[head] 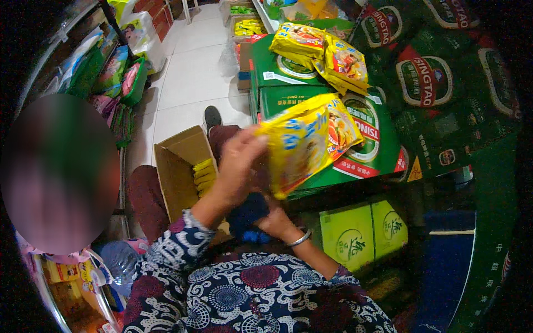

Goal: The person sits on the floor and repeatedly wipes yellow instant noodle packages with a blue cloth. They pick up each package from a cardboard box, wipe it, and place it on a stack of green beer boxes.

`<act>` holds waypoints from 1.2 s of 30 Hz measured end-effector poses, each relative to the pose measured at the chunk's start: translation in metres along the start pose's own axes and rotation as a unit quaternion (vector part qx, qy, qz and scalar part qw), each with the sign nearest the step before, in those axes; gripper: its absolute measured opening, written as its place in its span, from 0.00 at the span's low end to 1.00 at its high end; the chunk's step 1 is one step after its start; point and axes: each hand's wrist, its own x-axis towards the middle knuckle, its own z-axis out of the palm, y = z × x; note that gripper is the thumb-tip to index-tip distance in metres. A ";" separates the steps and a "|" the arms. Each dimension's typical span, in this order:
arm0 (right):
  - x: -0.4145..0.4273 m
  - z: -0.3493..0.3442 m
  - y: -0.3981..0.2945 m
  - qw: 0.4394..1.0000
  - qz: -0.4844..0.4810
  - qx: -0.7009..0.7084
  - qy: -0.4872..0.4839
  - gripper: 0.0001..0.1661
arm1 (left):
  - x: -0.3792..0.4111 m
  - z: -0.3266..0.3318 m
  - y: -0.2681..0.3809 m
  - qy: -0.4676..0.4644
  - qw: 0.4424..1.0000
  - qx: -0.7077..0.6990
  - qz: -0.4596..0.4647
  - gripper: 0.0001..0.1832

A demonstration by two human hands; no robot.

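My left hand, blurred, grips the left edge of a yellow instant noodle packet, raised in front of the green beer cartons. Behind it another yellow noodle packet lies on the nearer carton. Below, my right hand, with a bangle at the wrist, is beside a dark blue item; whether its fingers hold this is hard to see. An open cardboard box stands between my legs, with a row of yellow packets inside. Several more noodle packets rest on the farther carton.
Stacked green beer cartons rise on the right. Lime-green boxes sit low beneath the near carton. Green baskets of goods line the left. A white tiled floor runs ahead. At lower left is a clear plastic bottle.
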 end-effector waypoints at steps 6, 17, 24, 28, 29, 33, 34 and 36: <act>0.007 -0.003 0.000 0.973 0.063 0.209 0.078 0.27 | -0.052 -0.086 0.030 0.158 0.954 -0.244 -0.073 0.14; 0.012 0.003 -0.005 0.840 0.041 0.540 0.038 0.57 | -0.116 -0.078 -0.032 0.133 0.980 -0.067 -0.129 0.23; 0.004 0.011 -0.004 0.871 0.158 0.427 0.183 0.29 | -0.120 -0.093 -0.015 0.217 0.958 -0.165 -0.084 0.18; -0.004 0.007 0.003 0.951 0.061 0.228 0.197 0.29 | -0.117 -0.116 0.000 0.286 0.951 -0.118 -0.024 0.16; -0.007 0.004 -0.007 0.932 0.076 0.296 0.192 0.29 | -0.118 -0.121 0.000 0.307 0.947 -0.098 -0.018 0.15; -0.004 0.000 -0.046 0.965 0.005 0.180 0.189 0.29 | -0.118 -0.112 -0.005 0.333 0.935 -0.118 -0.004 0.15; -0.003 -0.001 -0.060 0.976 -0.027 0.097 0.192 0.28 | -0.118 -0.111 -0.005 0.336 0.933 -0.127 -0.002 0.17; -0.001 0.001 -0.075 0.977 -0.084 0.039 0.192 0.26 | -0.118 -0.108 -0.001 0.347 0.934 -0.081 -0.003 0.17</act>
